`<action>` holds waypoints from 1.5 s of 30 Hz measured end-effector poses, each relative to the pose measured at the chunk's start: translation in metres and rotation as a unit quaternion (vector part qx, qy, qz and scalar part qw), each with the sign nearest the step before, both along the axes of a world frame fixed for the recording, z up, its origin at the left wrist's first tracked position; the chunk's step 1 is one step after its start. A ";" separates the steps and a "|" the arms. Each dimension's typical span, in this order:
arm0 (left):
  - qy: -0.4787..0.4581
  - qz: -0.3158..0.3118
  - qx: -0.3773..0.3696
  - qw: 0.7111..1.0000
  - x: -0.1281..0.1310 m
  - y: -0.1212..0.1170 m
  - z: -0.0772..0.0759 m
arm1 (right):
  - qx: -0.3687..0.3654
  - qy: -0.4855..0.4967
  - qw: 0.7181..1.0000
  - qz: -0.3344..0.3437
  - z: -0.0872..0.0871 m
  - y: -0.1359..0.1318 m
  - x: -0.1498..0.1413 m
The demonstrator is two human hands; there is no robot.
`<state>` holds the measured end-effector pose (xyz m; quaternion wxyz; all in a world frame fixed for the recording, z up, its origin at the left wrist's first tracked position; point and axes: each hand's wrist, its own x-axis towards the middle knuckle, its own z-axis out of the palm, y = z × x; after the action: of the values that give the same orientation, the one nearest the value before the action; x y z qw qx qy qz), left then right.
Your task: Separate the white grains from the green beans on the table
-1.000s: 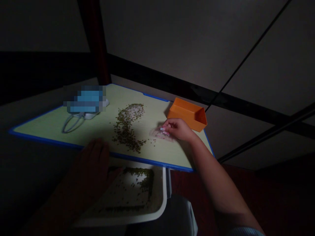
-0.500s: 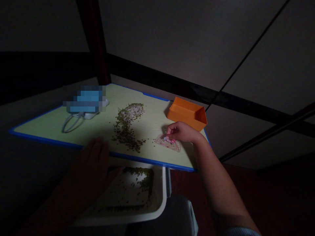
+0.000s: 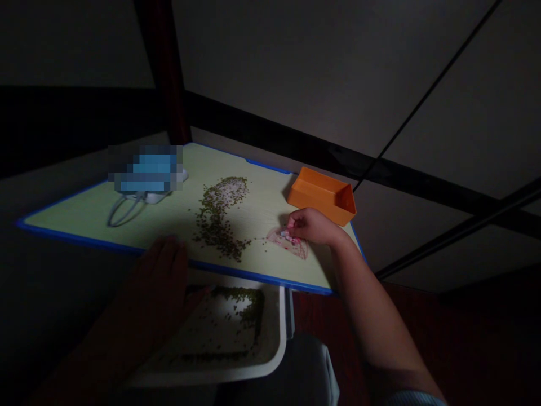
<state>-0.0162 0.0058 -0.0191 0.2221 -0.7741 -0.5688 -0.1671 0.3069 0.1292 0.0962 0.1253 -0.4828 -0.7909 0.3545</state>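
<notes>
My right hand (image 3: 310, 226) is closed in a pinch on the pink part of a clear, half-round protractor (image 3: 291, 248). The protractor is low over or on the pale yellow board (image 3: 262, 192), and I cannot tell whether it lies fully flat. To its left, small green-brown grains (image 3: 217, 225) are spread in a curved band, some loosely scattered. My left hand (image 3: 163, 270) is in deep shadow at the near blue edge of the board, its fingers stretched out and holding nothing that I can see.
An orange open box (image 3: 323, 197) stands at the board's far right corner. A blurred blue item and a white device with a looped cable (image 3: 127, 210) lie at the left. Below the near edge is a white tray (image 3: 276, 352) with more grains. A wall rises behind.
The protractor has shifted and turned very slightly under my right hand. My left hand, the grains and the orange box look the same.
</notes>
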 end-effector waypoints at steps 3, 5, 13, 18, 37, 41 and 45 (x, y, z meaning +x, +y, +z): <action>-0.001 -0.002 0.017 1.000 0.000 0.000 0.000 | 0.034 -0.034 0.999 -0.013 0.000 0.002 0.004; -0.001 -0.008 0.029 1.000 0.000 0.000 0.000 | 0.061 -0.068 0.995 -0.027 0.002 0.003 0.006; -0.001 -0.013 0.022 1.000 0.000 -0.001 -0.002 | 0.162 -0.167 0.968 -0.091 0.001 0.000 -0.007; -0.017 0.000 -0.004 1.000 0.000 -0.001 -0.001 | 0.187 -0.131 0.969 -0.098 0.000 -0.001 -0.012; -0.019 -0.003 0.008 1.000 0.001 -0.001 -0.003 | 0.189 -0.149 0.963 -0.119 -0.006 0.005 -0.008; -0.032 0.002 -0.009 0.999 0.001 -0.001 -0.001 | 0.202 -0.091 0.972 -0.079 -0.012 0.008 -0.012; -0.046 0.004 -0.014 0.999 0.002 -0.002 0.001 | 0.191 -0.036 0.979 -0.052 -0.014 0.011 -0.007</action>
<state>-0.0138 0.0037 -0.0182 0.1854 -0.7665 -0.5836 -0.1939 0.2998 0.1404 0.0819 0.2047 -0.5030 -0.8220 0.1717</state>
